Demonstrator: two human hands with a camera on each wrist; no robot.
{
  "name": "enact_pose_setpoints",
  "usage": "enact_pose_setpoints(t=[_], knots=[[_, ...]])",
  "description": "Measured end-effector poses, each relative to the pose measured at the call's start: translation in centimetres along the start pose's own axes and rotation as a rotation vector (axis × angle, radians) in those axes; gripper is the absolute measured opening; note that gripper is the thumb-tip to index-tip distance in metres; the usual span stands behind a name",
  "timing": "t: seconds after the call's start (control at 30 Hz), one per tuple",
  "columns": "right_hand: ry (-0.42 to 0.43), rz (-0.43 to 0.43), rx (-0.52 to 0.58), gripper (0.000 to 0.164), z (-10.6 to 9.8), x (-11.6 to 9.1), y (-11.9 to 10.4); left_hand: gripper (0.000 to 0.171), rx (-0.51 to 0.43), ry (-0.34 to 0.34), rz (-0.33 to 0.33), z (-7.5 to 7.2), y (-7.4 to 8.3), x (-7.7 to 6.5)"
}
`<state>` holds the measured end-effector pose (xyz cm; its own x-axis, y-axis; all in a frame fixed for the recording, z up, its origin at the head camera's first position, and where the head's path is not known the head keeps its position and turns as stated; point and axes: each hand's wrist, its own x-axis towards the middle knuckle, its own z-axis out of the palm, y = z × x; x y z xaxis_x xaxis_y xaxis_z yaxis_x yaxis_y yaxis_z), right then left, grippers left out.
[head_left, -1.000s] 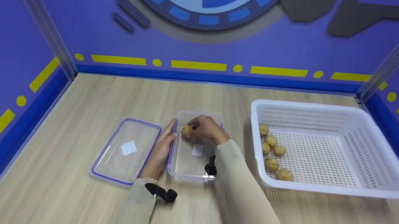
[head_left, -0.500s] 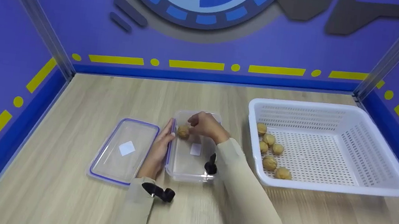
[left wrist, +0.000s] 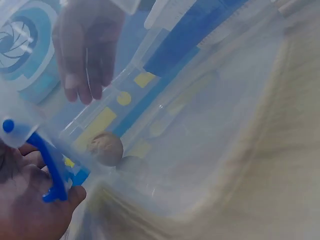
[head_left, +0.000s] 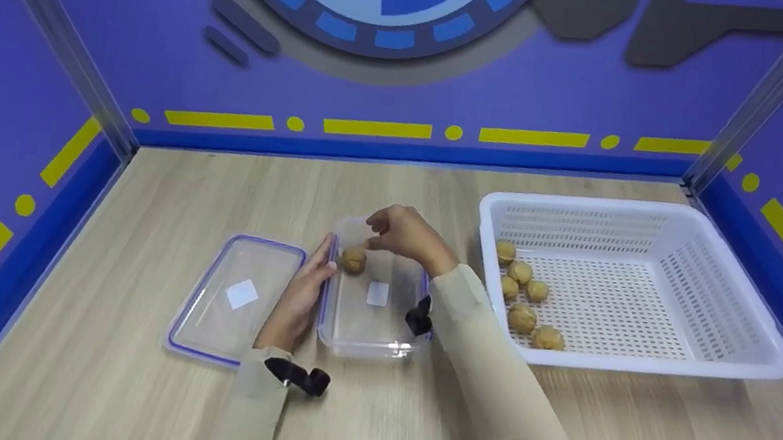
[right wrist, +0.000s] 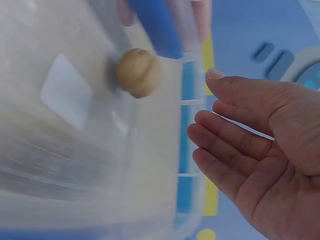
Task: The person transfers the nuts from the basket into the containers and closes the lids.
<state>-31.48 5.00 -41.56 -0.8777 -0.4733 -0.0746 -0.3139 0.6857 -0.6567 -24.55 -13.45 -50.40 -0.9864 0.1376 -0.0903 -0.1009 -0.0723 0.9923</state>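
Right grip (head_left: pixel 408 236) lifted away, one walnut (head_left: pixel 353 260) in box (head_left: pixel 363 328), six in basket (head_left: pixel 659 367)

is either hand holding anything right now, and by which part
The bare right hand holds nothing. The bare left hand rests, fingers straight, against the left side of the clear rectangular plastic box, without a visible grip.
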Motion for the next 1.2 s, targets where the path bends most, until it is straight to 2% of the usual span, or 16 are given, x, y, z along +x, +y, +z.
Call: enact_pose_setpoints(t=[0.13, 0.47, 0.67, 0.93, 1.2], knots=[[0.019, -0.027, -0.015, 0.040, -1.1, -0.7, -0.6, 0.058, 0.056, -0.014, -0.030, -0.2, 0.1, 0.0], [-0.014, -0.114, -0.123, 0.041, -3.9, -2.5, -0.5, 0.059, 0.091, -0.073, -0.018, -0.3, 0.3, 0.0], [-0.021, -0.138, -0.159, 0.042, -5.5, -3.6, 0.3, 0.059, 0.095, -0.072, -0.019, -0.7, 0.3, 0.0], [-0.059, -0.132, -0.119, 0.042, -7.7, -5.2, 1.5, 0.059, 0.081, -0.049, -0.053, -0.8, 0.3, -0.2], [-0.073, -0.183, -0.133, 0.044, -10.7, -7.4, 3.6, 0.058, 0.073, -0.056, -0.047, -0.7, 0.2, -0.1]])
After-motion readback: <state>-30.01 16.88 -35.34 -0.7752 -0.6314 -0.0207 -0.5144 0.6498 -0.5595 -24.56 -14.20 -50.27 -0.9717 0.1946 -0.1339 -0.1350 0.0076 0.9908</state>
